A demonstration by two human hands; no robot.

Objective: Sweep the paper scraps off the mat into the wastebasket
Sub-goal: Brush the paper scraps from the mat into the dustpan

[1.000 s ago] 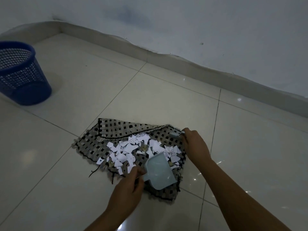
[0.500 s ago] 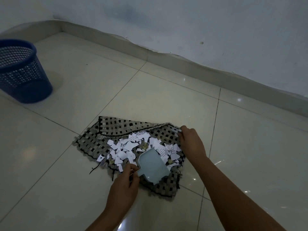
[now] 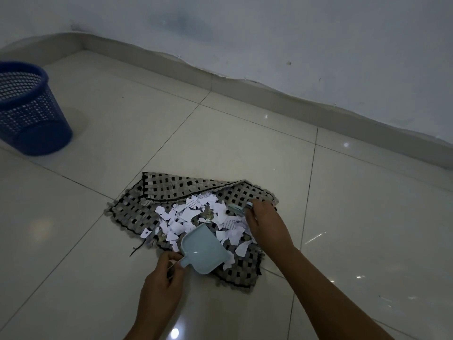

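A black-and-grey woven mat (image 3: 171, 187) lies on the tiled floor with its far edge folded over. White paper scraps (image 3: 188, 214) are piled across its middle. My left hand (image 3: 164, 283) grips the handle of a small light-blue dustpan (image 3: 204, 249), whose pan rests on the mat's near side among the scraps. My right hand (image 3: 264, 222) sits at the mat's right edge and holds a small brush (image 3: 239, 208), only its pale end showing. The blue mesh wastebasket (image 3: 27, 109) stands far left on the floor.
A white wall with a beige skirting (image 3: 269, 94) runs behind the mat. Glossy beige floor tiles (image 3: 98, 133) stretch between the mat and the wastebasket. A dark loose thread (image 3: 137, 247) trails from the mat's near-left edge.
The dustpan has slid left and nearer to me on the mat with my left hand. My right hand has shifted slightly inward over the scraps, brush now showing.
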